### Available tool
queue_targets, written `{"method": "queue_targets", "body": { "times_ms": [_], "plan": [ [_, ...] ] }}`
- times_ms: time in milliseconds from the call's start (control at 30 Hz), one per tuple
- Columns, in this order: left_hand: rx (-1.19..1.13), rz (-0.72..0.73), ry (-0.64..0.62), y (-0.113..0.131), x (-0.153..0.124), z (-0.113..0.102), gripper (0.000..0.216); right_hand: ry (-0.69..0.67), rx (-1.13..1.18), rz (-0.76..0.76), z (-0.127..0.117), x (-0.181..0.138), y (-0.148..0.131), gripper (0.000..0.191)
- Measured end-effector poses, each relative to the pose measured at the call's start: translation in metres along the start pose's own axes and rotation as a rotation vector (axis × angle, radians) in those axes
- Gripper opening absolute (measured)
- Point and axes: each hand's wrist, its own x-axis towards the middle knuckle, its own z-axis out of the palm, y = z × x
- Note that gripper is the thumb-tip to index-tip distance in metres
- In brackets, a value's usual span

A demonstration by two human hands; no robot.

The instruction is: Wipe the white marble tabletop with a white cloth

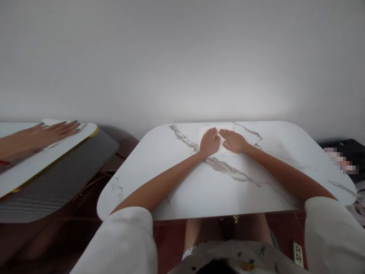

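Note:
My left hand [210,143] lies flat on a thin white sheet [221,149], which looks like a tissue or cloth. Beside it, my right hand [235,141] presses on the same sheet, fingers stretched out and pointing inward. The hands are close together but slightly apart. Underneath is a white table [185,194] with grey marble veins and rounded corners; the sheet rests towards its far side, near the wall. Both arms reach forward across the tabletop.
On the left, another person's hand [57,131] lies on a white sheet on a second table [57,161] with a gold-coloured edge. A pale wall [182,61] stands behind. A black object [346,146] is at the right, and a power strip [298,254] on the reddish floor.

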Motion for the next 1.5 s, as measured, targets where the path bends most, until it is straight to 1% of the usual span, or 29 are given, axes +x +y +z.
{"method": "queue_targets", "body": {
  "times_ms": [67, 133, 233, 300, 367, 467, 533, 633, 700, 833, 933, 1033, 1133, 1200, 1267, 1333, 1400, 1500],
  "plan": [
    [0.032, 0.013, 0.023, -0.014, 0.02, 0.007, 0.04, 0.014, -0.009, 0.006, 0.007, 0.022, 0.011, 0.054],
    [0.063, 0.017, 0.037, -0.022, 0.039, 0.014, 0.04, 0.032, -0.021, 0.013, 0.011, 0.041, 0.024, 0.054],
    [0.085, 0.038, 0.049, -0.021, 0.066, 0.023, 0.039, 0.039, -0.036, 0.052, 0.012, 0.055, 0.045, 0.054],
    [0.086, 0.064, 0.04, -0.014, 0.082, 0.03, 0.038, 0.034, -0.042, 0.103, 0.01, 0.055, 0.058, 0.054],
    [0.087, 0.101, 0.019, -0.005, 0.093, 0.036, 0.038, 0.04, -0.052, 0.156, 0.007, 0.048, 0.066, 0.054],
    [0.089, 0.187, -0.008, 0.007, 0.096, 0.043, 0.041, 0.074, -0.089, 0.21, 0.002, 0.026, 0.066, 0.053],
    [0.09, 0.245, -0.021, 0.014, 0.088, 0.043, 0.042, 0.093, -0.12, 0.234, 0.0, 0.008, 0.059, 0.053],
    [0.087, 0.3, -0.046, 0.025, 0.065, 0.038, 0.044, 0.105, -0.142, 0.26, -0.003, -0.018, 0.039, 0.053],
    [0.081, 0.315, -0.067, 0.031, 0.044, 0.03, 0.044, 0.113, -0.137, 0.265, -0.005, -0.034, 0.023, 0.054],
    [0.053, 0.294, -0.099, 0.04, -0.007, 0.008, 0.046, 0.126, -0.114, 0.233, -0.012, -0.063, -0.016, 0.054],
    [0.003, 0.212, -0.112, 0.047, -0.05, -0.009, 0.046, 0.106, -0.086, 0.171, -0.02, -0.085, -0.046, 0.055],
    [-0.088, 0.068, -0.156, 0.06, -0.093, -0.026, 0.049, 0.083, -0.046, 0.104, -0.03, -0.111, -0.072, 0.055],
    [-0.172, -0.026, -0.21, 0.077, -0.128, -0.038, 0.055, 0.054, 0.0, 0.056, -0.041, -0.14, -0.09, 0.056],
    [-0.211, -0.052, -0.254, 0.09, -0.143, -0.042, 0.06, 0.033, 0.022, 0.04, -0.048, -0.159, -0.095, 0.057],
    [-0.231, -0.062, -0.296, 0.103, -0.149, -0.04, 0.063, 0.02, 0.033, 0.042, -0.055, -0.176, -0.093, 0.059],
    [-0.226, -0.068, -0.325, 0.115, -0.146, -0.034, 0.063, 0.009, 0.033, 0.057, -0.06, -0.186, -0.083, 0.061],
    [-0.196, -0.066, -0.33, 0.125, -0.133, -0.024, 0.06, -0.005, 0.022, 0.08, -0.062, -0.191, -0.068, 0.061],
    [-0.141, -0.053, -0.299, 0.135, -0.104, -0.009, 0.055, -0.019, -0.002, 0.12, -0.06, -0.184, -0.039, 0.062]
  ]
}}
